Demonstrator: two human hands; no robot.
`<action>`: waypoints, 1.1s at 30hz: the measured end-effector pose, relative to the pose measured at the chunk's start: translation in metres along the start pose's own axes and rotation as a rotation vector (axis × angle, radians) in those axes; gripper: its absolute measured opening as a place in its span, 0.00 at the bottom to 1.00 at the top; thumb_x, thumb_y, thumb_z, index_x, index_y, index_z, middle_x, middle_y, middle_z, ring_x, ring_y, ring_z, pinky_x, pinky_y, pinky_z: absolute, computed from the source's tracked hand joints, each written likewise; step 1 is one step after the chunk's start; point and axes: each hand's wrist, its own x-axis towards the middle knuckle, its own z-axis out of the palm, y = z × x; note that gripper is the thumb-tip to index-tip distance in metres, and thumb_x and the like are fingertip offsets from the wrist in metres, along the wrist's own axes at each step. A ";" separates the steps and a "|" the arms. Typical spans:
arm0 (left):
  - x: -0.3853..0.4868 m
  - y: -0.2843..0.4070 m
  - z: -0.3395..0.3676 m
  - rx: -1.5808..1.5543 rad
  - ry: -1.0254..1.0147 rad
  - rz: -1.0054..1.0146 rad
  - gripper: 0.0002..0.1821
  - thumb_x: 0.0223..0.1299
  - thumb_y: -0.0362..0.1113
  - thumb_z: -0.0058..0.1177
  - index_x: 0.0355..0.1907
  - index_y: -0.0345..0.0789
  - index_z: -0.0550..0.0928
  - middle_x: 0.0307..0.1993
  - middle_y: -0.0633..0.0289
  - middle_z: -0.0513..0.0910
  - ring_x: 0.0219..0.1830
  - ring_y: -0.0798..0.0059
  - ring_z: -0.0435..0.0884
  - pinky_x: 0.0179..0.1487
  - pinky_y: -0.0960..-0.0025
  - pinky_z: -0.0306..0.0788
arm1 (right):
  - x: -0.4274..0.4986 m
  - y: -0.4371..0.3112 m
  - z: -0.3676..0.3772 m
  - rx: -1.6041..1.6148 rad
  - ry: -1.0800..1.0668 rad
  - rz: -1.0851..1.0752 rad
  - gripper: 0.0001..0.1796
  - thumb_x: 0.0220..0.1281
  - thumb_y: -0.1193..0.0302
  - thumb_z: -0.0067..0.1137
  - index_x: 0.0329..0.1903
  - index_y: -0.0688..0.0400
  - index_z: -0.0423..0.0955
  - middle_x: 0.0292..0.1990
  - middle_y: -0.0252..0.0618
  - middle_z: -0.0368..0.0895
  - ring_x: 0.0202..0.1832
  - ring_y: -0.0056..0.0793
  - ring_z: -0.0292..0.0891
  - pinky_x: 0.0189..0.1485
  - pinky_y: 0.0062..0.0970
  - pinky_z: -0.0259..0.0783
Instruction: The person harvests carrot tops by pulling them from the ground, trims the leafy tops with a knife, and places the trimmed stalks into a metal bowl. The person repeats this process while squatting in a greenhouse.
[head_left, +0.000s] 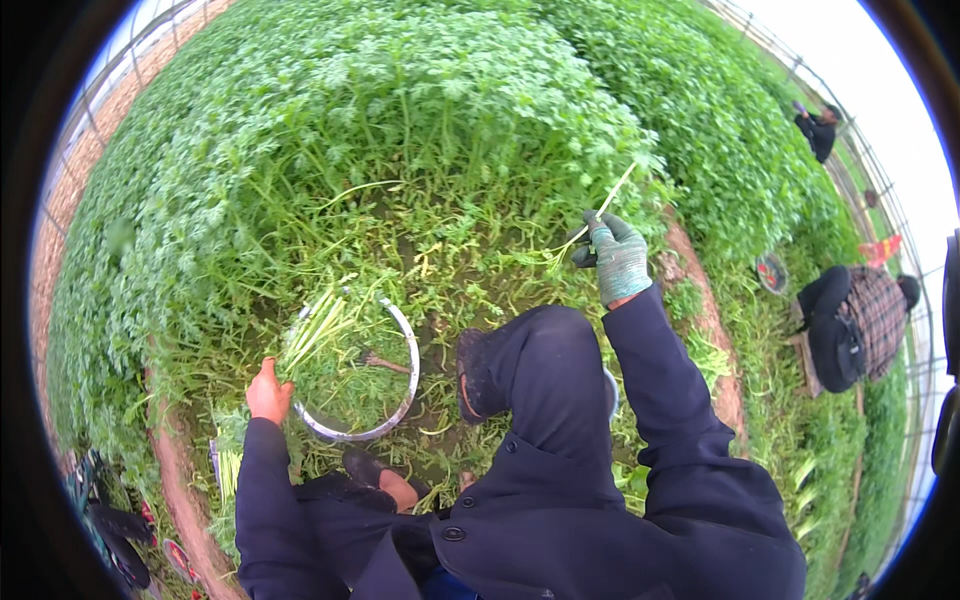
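My left hand, bare, grips a bunch of pale green leafy-vegetable stems, their cut ends pointing up and away from me. The bunch lies over the left side of a round basin with a pale metallic rim, which has feathery greens inside. A thin brown handle or stick shows among those greens. Further right and higher, my right hand wears a grey-green knitted glove with dark fingers. Its fingertips pinch a single stalk, whose leafy end hangs down to the left.
Dense leafy crop stands ahead, with trampled stems before it. Earth ridges run along both sides. A bundle of stems lies at left. Crouching at right is a person in a checked shirt, near a basin.
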 end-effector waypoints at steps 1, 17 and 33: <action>0.002 -0.004 0.003 -0.025 -0.035 0.005 0.34 0.46 0.35 0.66 0.60 0.35 0.73 0.33 0.47 0.84 0.39 0.48 0.83 0.45 0.52 0.74 | -0.003 0.022 -0.035 -0.033 0.077 0.027 0.14 0.71 0.65 0.56 0.49 0.64 0.77 0.32 0.39 0.84 0.20 0.19 0.75 0.22 0.21 0.71; 0.023 -0.025 0.033 -0.696 -0.208 0.166 0.16 0.60 0.28 0.58 0.50 0.25 0.77 0.39 0.54 0.84 0.40 0.74 0.78 0.48 0.69 0.71 | -0.030 0.062 -0.176 -0.394 0.329 -0.095 0.15 0.71 0.68 0.53 0.56 0.56 0.78 0.47 0.43 0.84 0.40 0.30 0.81 0.44 0.26 0.79; -0.015 -0.015 -0.008 -0.820 -0.354 -0.330 0.23 0.63 0.50 0.59 0.40 0.27 0.76 0.32 0.62 0.76 0.37 0.76 0.72 0.39 0.67 0.69 | -0.082 0.236 0.263 -1.348 -1.021 -0.024 0.19 0.58 0.54 0.59 0.45 0.51 0.84 0.43 0.47 0.85 0.48 0.45 0.81 0.53 0.39 0.74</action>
